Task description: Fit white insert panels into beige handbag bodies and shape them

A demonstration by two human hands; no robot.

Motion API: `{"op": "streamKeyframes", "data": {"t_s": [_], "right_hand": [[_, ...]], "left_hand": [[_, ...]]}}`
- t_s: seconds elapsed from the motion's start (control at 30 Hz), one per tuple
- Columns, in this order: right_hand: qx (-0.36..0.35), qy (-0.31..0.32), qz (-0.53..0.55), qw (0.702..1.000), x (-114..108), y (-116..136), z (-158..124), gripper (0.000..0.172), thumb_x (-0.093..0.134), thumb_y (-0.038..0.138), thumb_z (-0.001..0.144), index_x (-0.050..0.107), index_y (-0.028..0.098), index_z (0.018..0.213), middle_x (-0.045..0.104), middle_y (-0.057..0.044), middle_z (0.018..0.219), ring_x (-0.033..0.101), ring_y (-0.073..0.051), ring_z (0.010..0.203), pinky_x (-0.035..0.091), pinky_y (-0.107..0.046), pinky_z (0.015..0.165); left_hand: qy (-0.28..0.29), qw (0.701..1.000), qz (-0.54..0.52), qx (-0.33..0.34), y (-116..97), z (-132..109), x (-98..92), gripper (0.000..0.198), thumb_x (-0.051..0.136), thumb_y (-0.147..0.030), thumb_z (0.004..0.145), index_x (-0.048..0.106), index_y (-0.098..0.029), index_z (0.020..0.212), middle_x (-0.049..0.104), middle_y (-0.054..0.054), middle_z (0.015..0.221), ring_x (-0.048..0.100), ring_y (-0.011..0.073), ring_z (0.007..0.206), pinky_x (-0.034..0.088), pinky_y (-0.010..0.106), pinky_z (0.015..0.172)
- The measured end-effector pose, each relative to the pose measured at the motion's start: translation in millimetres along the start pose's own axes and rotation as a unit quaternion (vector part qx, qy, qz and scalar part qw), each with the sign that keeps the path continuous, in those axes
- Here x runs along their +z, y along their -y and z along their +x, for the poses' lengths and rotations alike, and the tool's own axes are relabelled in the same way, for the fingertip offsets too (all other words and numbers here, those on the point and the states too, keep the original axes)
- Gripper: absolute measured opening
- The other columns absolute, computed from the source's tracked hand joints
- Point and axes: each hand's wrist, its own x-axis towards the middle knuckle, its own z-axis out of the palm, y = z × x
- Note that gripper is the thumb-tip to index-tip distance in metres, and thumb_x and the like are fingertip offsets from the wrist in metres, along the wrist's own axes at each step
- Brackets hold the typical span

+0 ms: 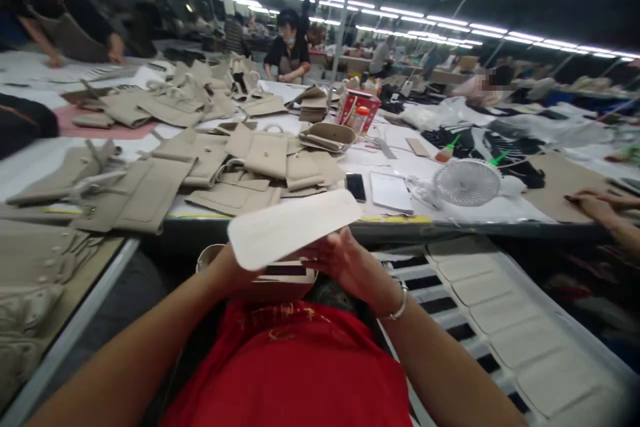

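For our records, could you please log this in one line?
left hand: holds pale panel; right hand: at panel; beige pieces: on table

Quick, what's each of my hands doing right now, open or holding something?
Left hand: mostly hidden behind the white panel; its grip cannot be told.
Right hand: loosely open by the panel's lower edge; contact unclear.

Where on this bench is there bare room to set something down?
Small bare patches lie just beyond the phone and between the white fan and the bench's near edge. Beige pieces crowd much of the left.
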Motion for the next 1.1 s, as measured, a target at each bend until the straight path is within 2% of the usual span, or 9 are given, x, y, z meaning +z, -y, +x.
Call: {"op": "streamKeyframes", "data": {"t_s": [0.1, 0.2, 0.27, 0.4, 0.57, 0.8, 0.87, 0.97, 1.1], "right_hand": [[-0.150, -0.045, -0.243, 0.957, -15, 21, 0, 0.051, 0.068, 0.050, 0.068, 0.058, 0.019, 0.108, 0.057, -0.009, 0.110, 0.049, -0.026, 0.108, 0.034, -0.045, 0.100], [-0.310, -0.085, -0.469, 0.822, -22, 26, 12, 0.061, 0.069, 0.044, 0.068, 0.048, 0.017, 0.119, 0.047, -0.013, 0.124, 0.038, -0.029, 0.120, 0.028, -0.048, 0.104], [-0.332, -0.048, -0.539, 0.773, -16, 18, 26, 0.076, 0.069, 0.046, 0.067, 0.038, 0.016, 0.128, 0.036, -0.015, 0.135, 0.028, -0.031, 0.127, 0.025, -0.050, 0.105], [-0.269, 0.049, -0.559, 0.782, 0, -13, 54, 0.097, 0.072, 0.037, 0.060, 0.020, 0.014, 0.138, 0.031, -0.017, 0.138, 0.029, -0.030, 0.126, 0.028, -0.047, 0.104], [-0.225, 0.056, -0.570, 0.789, 8, -45, 70, 0.096, 0.067, 0.026, 0.059, 0.017, 0.007, 0.139, 0.042, -0.017, 0.127, 0.040, -0.028, 0.114, 0.034, -0.040, 0.099], [-0.176, 0.054, -0.674, 0.715, 0, -62, 58, 0.091, 0.069, 0.032, 0.062, 0.025, 0.009, 0.137, 0.048, -0.016, 0.116, 0.044, -0.030, 0.100, 0.037, -0.040, 0.084], [-0.173, 0.050, -0.707, 0.684, -4, -63, 53, 0.092, 0.070, 0.036, 0.062, 0.026, 0.009, 0.138, 0.051, -0.015, 0.108, 0.046, -0.029, 0.092, 0.036, -0.039, 0.078], [-0.181, 0.064, -0.736, 0.649, -2, -64, 49, 0.094, 0.069, 0.046, 0.065, 0.022, 0.014, 0.141, 0.052, -0.011, 0.096, 0.045, -0.025, 0.079, 0.034, -0.036, 0.068], [-0.204, 0.114, -0.740, 0.631, 14, -68, 52, 0.085, 0.057, 0.063, 0.070, 0.022, 0.030, 0.140, 0.048, -0.008, 0.089, 0.044, -0.021, 0.072, 0.028, -0.032, 0.061]], "left_hand": [[-0.066, 0.997, 0.035, 0.012, -3, -3, -57.2, 0.043, 0.067, -0.038, 0.066, 0.064, -0.017, 0.103, 0.066, 0.005, 0.105, 0.043, 0.0302, 0.118, 0.031, 0.045, 0.102], [-0.077, 0.997, 0.007, 0.012, -10, -13, -87.9, 0.049, 0.069, -0.045, 0.062, 0.066, -0.014, 0.099, 0.068, 0.007, 0.097, 0.048, 0.0316, 0.111, 0.035, 0.047, 0.098], [-0.041, 0.998, -0.036, -0.003, -12, -16, -91.1, 0.044, 0.070, -0.047, 0.060, 0.069, -0.016, 0.092, 0.069, 0.006, 0.094, 0.052, 0.0320, 0.107, 0.039, 0.045, 0.095], [0.028, 0.998, -0.048, -0.015, -5, -11, -85.6, 0.037, 0.071, -0.039, 0.059, 0.070, -0.019, 0.090, 0.069, 0.005, 0.096, 0.055, 0.0310, 0.103, 0.041, 0.043, 0.094], [0.028, 0.999, -0.046, -0.002, 20, -4, -87.0, 0.039, 0.072, -0.032, 0.060, 0.068, -0.016, 0.096, 0.067, 0.008, 0.103, 0.057, 0.0282, 0.100, 0.041, 0.043, 0.094], [0.047, 0.995, 0.070, -0.048, 36, -22, -94.3, 0.040, 0.069, -0.026, 0.062, 0.067, -0.017, 0.102, 0.066, 0.007, 0.106, 0.057, 0.0285, 0.104, 0.038, 0.044, 0.097], [0.009, 0.996, 0.051, -0.069, 43, -33, -102.7, 0.045, 0.065, -0.026, 0.067, 0.062, -0.019, 0.111, 0.063, 0.008, 0.113, 0.053, 0.0274, 0.111, 0.035, 0.044, 0.099], [-0.134, 0.986, -0.043, -0.092, 63, -51, -111.6, 0.050, 0.063, -0.026, 0.070, 0.054, -0.016, 0.118, 0.059, 0.011, 0.119, 0.049, 0.0249, 0.116, 0.032, 0.043, 0.102], [-0.262, 0.943, -0.148, -0.144, 89, -72, -98.2, 0.051, 0.064, -0.032, 0.071, 0.052, -0.013, 0.117, 0.058, 0.013, 0.117, 0.050, 0.0248, 0.114, 0.037, 0.041, 0.098]]}}
